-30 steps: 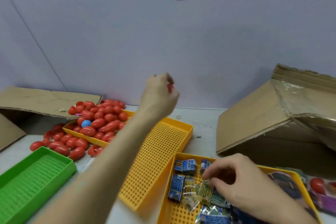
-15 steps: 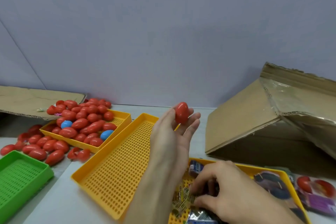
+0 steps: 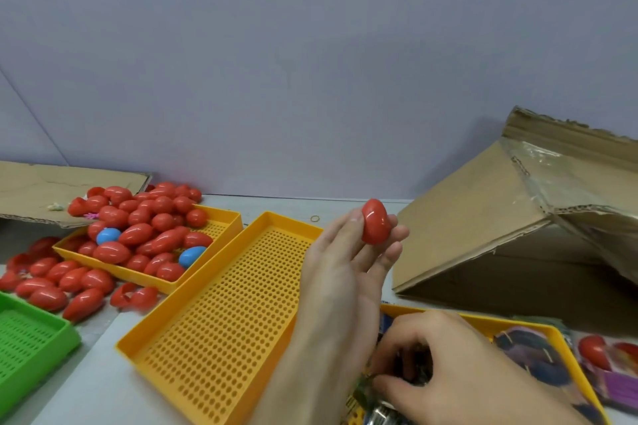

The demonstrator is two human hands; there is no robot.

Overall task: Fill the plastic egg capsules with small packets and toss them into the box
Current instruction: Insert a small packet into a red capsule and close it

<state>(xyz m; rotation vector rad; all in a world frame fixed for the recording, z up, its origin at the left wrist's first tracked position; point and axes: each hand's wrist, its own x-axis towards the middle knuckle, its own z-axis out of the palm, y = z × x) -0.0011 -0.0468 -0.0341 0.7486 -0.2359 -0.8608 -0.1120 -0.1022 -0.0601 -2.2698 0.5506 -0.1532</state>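
My left hand (image 3: 348, 272) is raised over the table and pinches a red egg capsule (image 3: 375, 221) between thumb and fingertips. My right hand (image 3: 448, 366) reaches down into a yellow tray (image 3: 538, 329) at the lower right, fingers curled around small packets (image 3: 379, 407) that it mostly hides. A heap of red egg capsules (image 3: 145, 228), with two blue ones among them, fills another yellow tray (image 3: 228, 221) at the left and spills onto the table. The cardboard box (image 3: 500, 231) lies tilted at the right.
An empty perforated yellow tray (image 3: 221, 314) lies in the middle. A green tray (image 3: 31, 338) sits at the lower left. Flat cardboard (image 3: 41, 186) lies at the far left. Bagged items with a red capsule (image 3: 593, 352) sit at the right edge. The wall stands close behind.
My left hand has come back from the egg heap toward the middle with a red capsule and now holds it up. My right hand has dug deeper among the packets.
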